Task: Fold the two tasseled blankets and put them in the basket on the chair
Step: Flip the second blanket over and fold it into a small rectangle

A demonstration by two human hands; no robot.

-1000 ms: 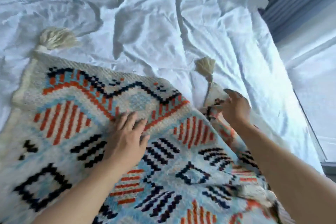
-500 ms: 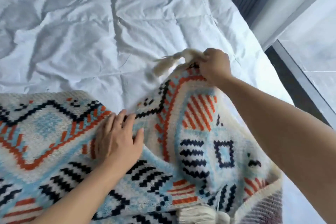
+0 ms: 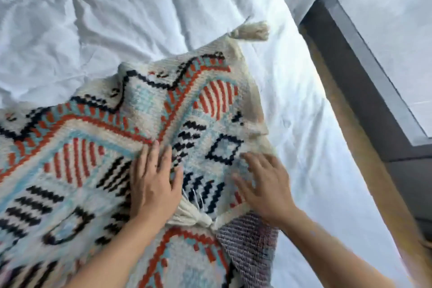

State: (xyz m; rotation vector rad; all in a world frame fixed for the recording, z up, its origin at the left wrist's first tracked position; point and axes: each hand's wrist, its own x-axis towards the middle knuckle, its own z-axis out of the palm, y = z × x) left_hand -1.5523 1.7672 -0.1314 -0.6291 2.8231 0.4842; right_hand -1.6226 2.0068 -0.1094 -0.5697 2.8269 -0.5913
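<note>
Both hands flat on the folded blanket, on the bed.

The left hand (image 3: 153,182) and the right hand (image 3: 261,184) lie with fingers spread (nothing pinched) on the cream woven blanket with orange, black and pale blue pattern (image 3: 93,147), which covers the wrinkled white bedsheet (image 3: 117,18). One cream tassel (image 3: 190,216) lies between the hands; another cream tassel (image 3: 251,30) lies beyond the right hand.

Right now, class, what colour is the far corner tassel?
Cream, on the blanket's far tassel; head view.
</note>
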